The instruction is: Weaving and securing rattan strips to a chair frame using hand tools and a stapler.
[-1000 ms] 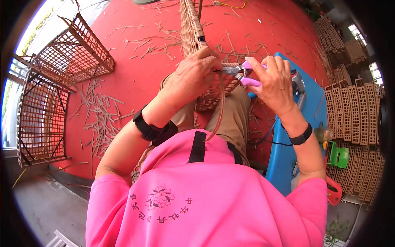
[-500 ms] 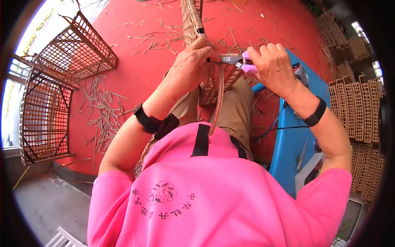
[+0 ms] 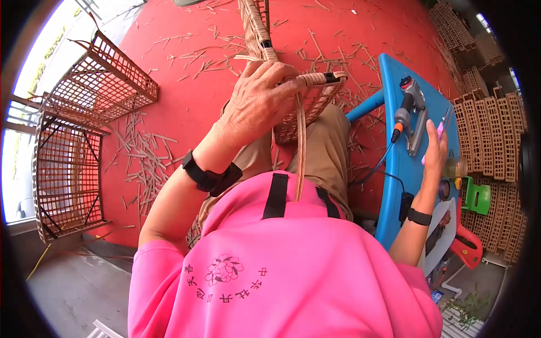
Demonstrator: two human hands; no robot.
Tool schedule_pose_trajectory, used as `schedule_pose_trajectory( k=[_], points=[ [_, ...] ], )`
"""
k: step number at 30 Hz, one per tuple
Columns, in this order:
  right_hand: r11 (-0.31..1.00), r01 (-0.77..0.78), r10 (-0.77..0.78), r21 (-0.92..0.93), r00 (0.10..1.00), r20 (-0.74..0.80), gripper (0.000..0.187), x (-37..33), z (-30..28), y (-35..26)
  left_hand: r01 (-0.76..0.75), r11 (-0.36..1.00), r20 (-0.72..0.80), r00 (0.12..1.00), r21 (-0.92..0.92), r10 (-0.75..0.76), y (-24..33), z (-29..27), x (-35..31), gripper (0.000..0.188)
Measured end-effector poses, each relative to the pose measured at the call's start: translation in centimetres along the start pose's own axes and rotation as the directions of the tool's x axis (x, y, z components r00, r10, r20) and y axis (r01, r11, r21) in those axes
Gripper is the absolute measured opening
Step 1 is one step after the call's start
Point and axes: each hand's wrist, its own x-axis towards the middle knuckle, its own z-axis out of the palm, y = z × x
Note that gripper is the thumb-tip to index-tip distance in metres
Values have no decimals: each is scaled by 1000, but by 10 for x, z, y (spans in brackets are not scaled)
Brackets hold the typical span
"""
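Note:
My left hand [image 3: 262, 96] is closed on the wrapped rim of a woven wicker basket [image 3: 290, 127] between my knees. A long flat cane strip [image 3: 300, 152] hangs from beneath that hand toward my lap. A tall cane-wrapped piece [image 3: 253, 25] rises beyond my fingers, and a black band [image 3: 332, 78] shows on the basket's rim. Out to the right, over the blue table, my right hand [image 3: 434, 149] holds pink-handled snips [image 3: 441, 129], their metal tips pointing away from me. The palm partly hides the handles.
On the blue table [image 3: 394, 174] lies an air stapler [image 3: 416, 112] with a hose, near a tape roll [image 3: 444, 188] and a jar [image 3: 455, 167]. Cut strips [image 3: 141, 158] litter the red floor. Lattice frames [image 3: 67, 163] stand at left; stacked woven panels [image 3: 487, 132] at right. A green stool [image 3: 477, 197] is nearby.
My right hand has carried the snips away from the basket's rim to the blue table at right. My left hand stays at the rim, and the strip still hangs down.

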Motion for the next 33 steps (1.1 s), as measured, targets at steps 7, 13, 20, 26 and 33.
schedule_pose_trajectory(
  k=[7,13,20,26,33],
  points=[
    [814,-352,401,-462,916,9,105,-1,-19,115,140,969,28,990,-202,-137,-38,12,19,16],
    [805,-209,151,-555,977,-150,96,-7,-6,88,391,886,279,905,-251,-320,-47,4,36,26],
    [839,429,-458,335,889,8,31,-82,44,-114,526,843,308,825,-115,-473,-46,10,44,28],
    [415,892,-908,181,393,147,41,-96,129,-182,554,811,230,828,-189,-512,-56,17,43,25],
    [321,908,-942,269,276,192,40,-81,156,-194,513,832,85,858,-211,-507,-68,26,31,25]
  ],
)
